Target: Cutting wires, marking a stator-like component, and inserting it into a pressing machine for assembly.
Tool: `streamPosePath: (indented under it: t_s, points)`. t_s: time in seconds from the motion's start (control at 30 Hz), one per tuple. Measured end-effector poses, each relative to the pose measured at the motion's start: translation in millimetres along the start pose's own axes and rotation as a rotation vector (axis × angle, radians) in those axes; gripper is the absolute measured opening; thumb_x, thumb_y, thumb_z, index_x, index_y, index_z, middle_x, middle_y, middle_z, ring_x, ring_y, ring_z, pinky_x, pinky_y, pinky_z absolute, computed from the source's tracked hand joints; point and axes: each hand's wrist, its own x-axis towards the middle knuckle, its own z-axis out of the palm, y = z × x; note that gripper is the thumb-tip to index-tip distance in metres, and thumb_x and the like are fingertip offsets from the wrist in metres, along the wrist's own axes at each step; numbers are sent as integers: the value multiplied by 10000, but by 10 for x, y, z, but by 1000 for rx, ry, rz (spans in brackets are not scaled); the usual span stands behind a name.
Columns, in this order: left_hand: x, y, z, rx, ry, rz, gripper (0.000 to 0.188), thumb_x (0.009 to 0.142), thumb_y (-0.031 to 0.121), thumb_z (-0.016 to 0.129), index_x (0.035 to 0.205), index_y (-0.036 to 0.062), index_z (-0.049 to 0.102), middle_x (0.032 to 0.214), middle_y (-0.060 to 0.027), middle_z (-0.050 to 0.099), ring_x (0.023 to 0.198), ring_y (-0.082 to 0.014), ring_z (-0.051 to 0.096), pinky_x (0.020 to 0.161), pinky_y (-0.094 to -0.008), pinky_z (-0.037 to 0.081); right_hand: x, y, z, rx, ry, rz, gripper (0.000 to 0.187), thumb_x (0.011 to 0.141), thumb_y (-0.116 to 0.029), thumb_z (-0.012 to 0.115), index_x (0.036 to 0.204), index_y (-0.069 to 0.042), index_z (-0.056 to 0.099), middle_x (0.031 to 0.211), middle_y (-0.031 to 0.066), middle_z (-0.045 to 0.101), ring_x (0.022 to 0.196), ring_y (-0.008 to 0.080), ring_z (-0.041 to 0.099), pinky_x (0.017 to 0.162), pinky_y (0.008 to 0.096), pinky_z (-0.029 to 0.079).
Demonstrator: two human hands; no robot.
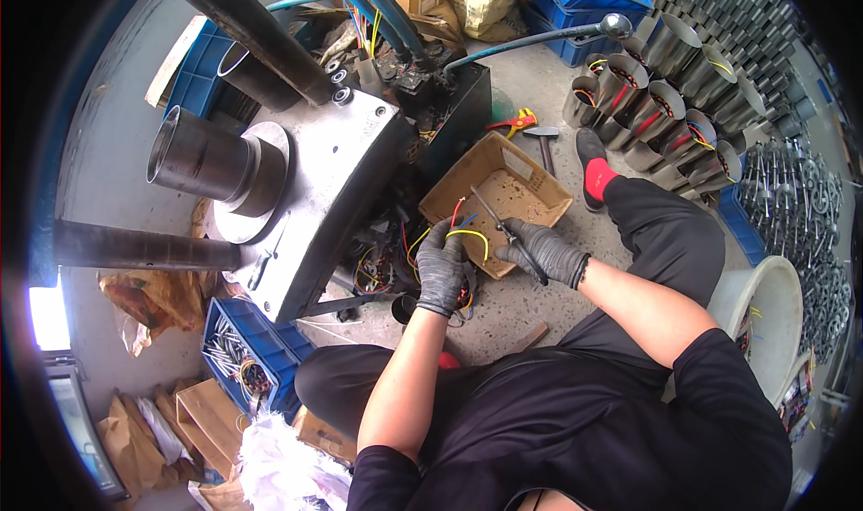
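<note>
My left hand (pixel 440 270), in a grey glove, is closed around a bunch of thin coloured wires (pixel 474 232). Red, blue and yellow ends stick up from its fingers, and the yellow one curves toward my other hand. My right hand (pixel 553 252), gloved alike, grips a long slim metal tool (pixel 490 207) with a dark handle. Its exact kind I cannot make out; the shaft points up and left over a tan, open box (pixel 548 192). Both hands are close together at the near side of this box, which has small scraps on its bottom.
A heavy press (pixel 337 151) with steel columns stands at left. Beyond the box lie a hammer (pixel 545 147) and red-yellow pliers (pixel 519 123). Metal cylinders with wires (pixel 661 102) stand at right, near a white tub (pixel 775 318). A blue bin (pixel 270 340) holds metal rods.
</note>
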Motion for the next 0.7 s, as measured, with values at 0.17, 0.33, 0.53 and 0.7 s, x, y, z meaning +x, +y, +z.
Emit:
streamPosePath:
  t_s: [0.17, 0.33, 0.53, 0.7]
  points:
    - [-27, -75, 15, 155, -40, 57, 324, 988, 96, 597, 1277, -41, 654, 1060, -176, 749, 948, -213, 703, 869, -335, 538, 18, 75, 72, -443, 72, -271, 500, 918, -311, 713, 1314, -22, 614, 933, 195, 730, 852, 363, 717, 755, 439, 547]
    - [-87, 74, 58, 268, -96, 34, 330, 987, 104, 595, 1277, -41, 652, 1166, -230, 727, 1093, -284, 701, 956, -366, 521, 66, -39, -14, -249, -4, -78, 393, 922, -246, 711, 1226, -9, 635, 859, 167, 707, 794, 292, 709, 716, 404, 548]
    - [-1, -116, 30, 164, -81, 121, 303, 1000, 114, 599, 1272, 8, 682, 832, -19, 653, 722, -75, 555, 658, -245, 469, 97, 23, 2, 426, -82, 156, 224, 960, -153, 659, 1153, -45, 623, 662, 46, 578, 517, 166, 569, 455, 327, 442]
    - [32, -35, 11, -191, 40, -87, 234, 980, 83, 595, 1178, 10, 697, 713, 32, 567, 604, -45, 475, 545, -217, 381, 109, 147, 81, 664, 55, 299, 349, 956, -122, 647, 1271, -50, 513, 734, 76, 584, 493, 189, 579, 439, 337, 476]
